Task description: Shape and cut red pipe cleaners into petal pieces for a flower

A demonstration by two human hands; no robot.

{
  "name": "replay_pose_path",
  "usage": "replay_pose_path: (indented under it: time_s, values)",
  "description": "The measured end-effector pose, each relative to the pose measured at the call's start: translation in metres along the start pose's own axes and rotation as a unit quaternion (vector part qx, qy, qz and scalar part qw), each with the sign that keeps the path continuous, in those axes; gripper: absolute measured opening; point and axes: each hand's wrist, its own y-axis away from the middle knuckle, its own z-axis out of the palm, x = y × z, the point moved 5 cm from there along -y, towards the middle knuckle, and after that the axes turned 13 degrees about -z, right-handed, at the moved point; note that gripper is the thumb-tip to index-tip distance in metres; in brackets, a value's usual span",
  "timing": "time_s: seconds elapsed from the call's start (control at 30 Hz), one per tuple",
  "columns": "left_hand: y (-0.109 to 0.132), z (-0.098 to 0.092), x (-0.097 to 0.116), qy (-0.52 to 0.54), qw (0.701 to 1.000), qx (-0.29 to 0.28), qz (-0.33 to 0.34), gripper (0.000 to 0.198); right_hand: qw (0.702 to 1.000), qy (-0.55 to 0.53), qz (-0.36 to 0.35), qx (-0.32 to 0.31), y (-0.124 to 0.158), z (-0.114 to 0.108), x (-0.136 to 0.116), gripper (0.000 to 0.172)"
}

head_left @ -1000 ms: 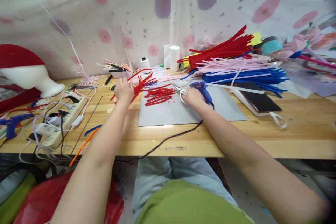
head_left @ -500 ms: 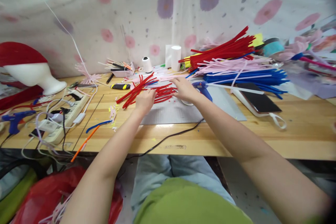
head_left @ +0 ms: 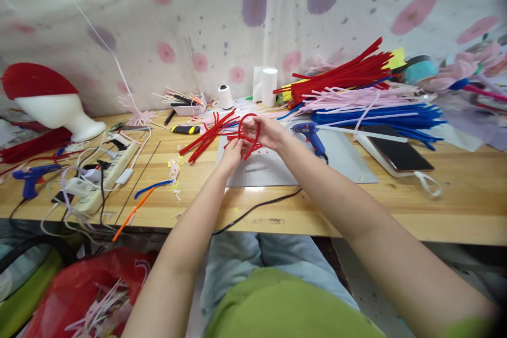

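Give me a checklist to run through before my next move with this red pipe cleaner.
1. Red pipe cleaner bent into a curve at the hands: ok.
2. Firm pinch by both left hand and right hand: cannot tell; the fingers overlap at the curve.
3. Grey board clear of loose pieces: not ok; red pieces lie on it near the hands.
4. Blue glue gun on the board, apart from the hands: ok. Hot or cold: cannot tell.
5. Black-and-yellow utility knife away from the hands: ok, off to their left.
6. Black cord away from the fingers: ok, nearer the table's front edge.
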Motion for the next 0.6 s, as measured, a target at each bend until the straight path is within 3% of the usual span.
replay_pose_path:
  time_s: [0.13,0.3,0.43,0.6]
  values:
    - [0.003,0.018,-0.002,0.049,0.997,-0.038,-0.04,0.014,1.0,-0.009,0.012,-0.007,0.0,0.009,0.006,0.024]
    - [0.007,0.024,-0.003,0.055,0.996,-0.035,-0.062,0.013,0.999,-0.003,-0.039,0.002,-0.002,0.01,0.006,0.016]
    - [0.012,0.034,-0.005,0.075,0.986,-0.11,-0.103,0.013,0.993,0.051,-0.088,0.053,-0.006,0.004,0.006,0.026]
    - [0.013,0.038,-0.007,0.087,0.98,-0.122,-0.129,0.006,0.987,0.098,-0.116,0.053,-0.008,0.004,0.012,0.034]
